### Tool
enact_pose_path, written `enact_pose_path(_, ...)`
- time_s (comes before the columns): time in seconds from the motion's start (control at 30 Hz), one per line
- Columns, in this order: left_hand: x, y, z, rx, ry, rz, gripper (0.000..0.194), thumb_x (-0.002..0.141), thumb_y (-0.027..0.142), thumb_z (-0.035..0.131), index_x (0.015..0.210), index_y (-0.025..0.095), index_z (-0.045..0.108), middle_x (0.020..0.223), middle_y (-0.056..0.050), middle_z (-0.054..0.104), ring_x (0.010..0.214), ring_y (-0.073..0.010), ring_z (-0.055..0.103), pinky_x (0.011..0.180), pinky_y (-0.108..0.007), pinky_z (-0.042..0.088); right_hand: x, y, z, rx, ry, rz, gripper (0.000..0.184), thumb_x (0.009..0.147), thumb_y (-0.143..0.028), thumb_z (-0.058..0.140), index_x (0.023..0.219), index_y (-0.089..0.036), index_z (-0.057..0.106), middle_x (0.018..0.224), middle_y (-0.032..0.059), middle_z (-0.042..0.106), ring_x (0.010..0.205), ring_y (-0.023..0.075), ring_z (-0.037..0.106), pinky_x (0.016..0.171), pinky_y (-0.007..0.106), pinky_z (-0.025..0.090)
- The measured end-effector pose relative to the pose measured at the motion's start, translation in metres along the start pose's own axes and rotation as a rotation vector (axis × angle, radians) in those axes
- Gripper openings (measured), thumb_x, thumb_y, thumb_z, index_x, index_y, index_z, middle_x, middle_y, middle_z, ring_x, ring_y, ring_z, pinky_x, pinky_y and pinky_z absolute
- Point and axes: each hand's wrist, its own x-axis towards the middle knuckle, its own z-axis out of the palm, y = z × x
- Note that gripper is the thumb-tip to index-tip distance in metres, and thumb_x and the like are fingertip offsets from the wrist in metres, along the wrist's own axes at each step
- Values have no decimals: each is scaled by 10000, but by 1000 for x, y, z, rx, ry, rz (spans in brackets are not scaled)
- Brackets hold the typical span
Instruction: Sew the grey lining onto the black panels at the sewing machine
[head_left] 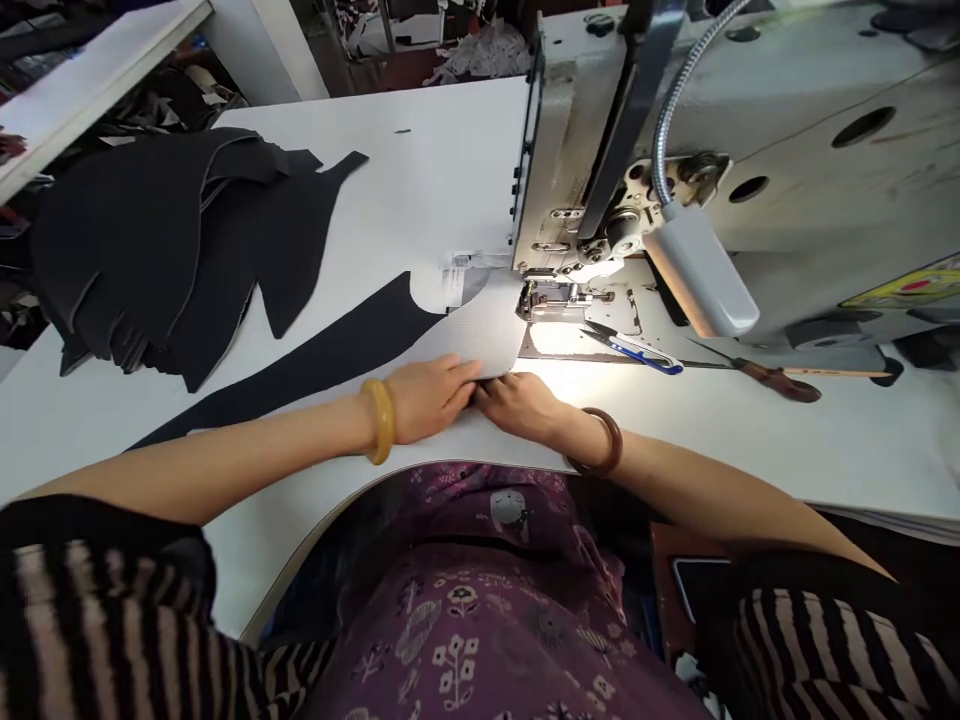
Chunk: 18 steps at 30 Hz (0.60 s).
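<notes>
The white surface (420, 170) carries a sewing machine (750, 150) (lamp lit). A black strip (300, 370) runs from lower left up to the presser foot (551, 300), ending in a grey patch (480, 335). The left hand (431, 397) and right hand (521, 405) meet at the patch's near edge, each grip pinching it.

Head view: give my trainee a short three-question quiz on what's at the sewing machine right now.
1. True or false: both hands rest on the white mesh piece in front of the presser foot.
2. Which wrist wears the yellow bangle? A) left B) right
3. Fill in: the blue-handled snips lie on the machine bed to the ____ of the presser foot.

Key: 1 true, the left hand and right hand meet at its near edge. 2 A; the brown bangle is on the right. 3 right.
</notes>
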Motion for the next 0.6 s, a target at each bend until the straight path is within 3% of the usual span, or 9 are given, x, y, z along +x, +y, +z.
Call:
enact_pose_path(0.1,22,11,1,-38,-26,17,454,996,443,281,1226,136,523,915,-78,644,794,-212,629,691,-310,480,1,-2,2,67,-20,-29,327,881,-26,370,893,-113,686,805,129,672,708,199,569,611,312,393)
enact_pose_path(0.17,37,5,5,23,48,55,440,1000,410,263,1032,135,604,901,-96,655,818,-227,637,729,-339,497,1,-1,6,80,53,-21,302,890,-50,391,920,-117,683,865,133,677,778,210,573,655,324,411)
enact_pose_path(0.27,58,-15,13,158,230,270,391,984,284,290,864,124,626,1171,-157,619,1096,-277,587,932,-427,479,-2,1,13,112,191,-29,265,899,-93,419,883,-124,681,857,120,666,822,212,551,729,350,433)
enact_pose_path(0.37,69,-33,22,179,298,448,338,975,252,311,1025,108,612,1390,-163,487,1329,-265,421,1085,-435,402,-5,3,19,128,302,-30,278,918,-120,402,888,-136,678,928,117,650,888,215,529,836,398,442)
enact_pose_path(0.5,60,-36,33,177,236,397,403,978,199,271,1340,130,435,1450,-107,436,1384,-209,350,1137,-392,359,-8,4,24,131,356,-35,292,921,-157,398,874,-151,686,930,111,625,961,240,517,956,488,409)
enact_pose_path(0.6,50,-29,36,164,216,343,438,962,135,262,1378,85,385,1447,-138,432,1368,-239,370,1122,-404,367,-11,3,25,142,423,-9,256,903,-187,443,924,-131,692,997,153,612,1108,297,474,968,508,406)
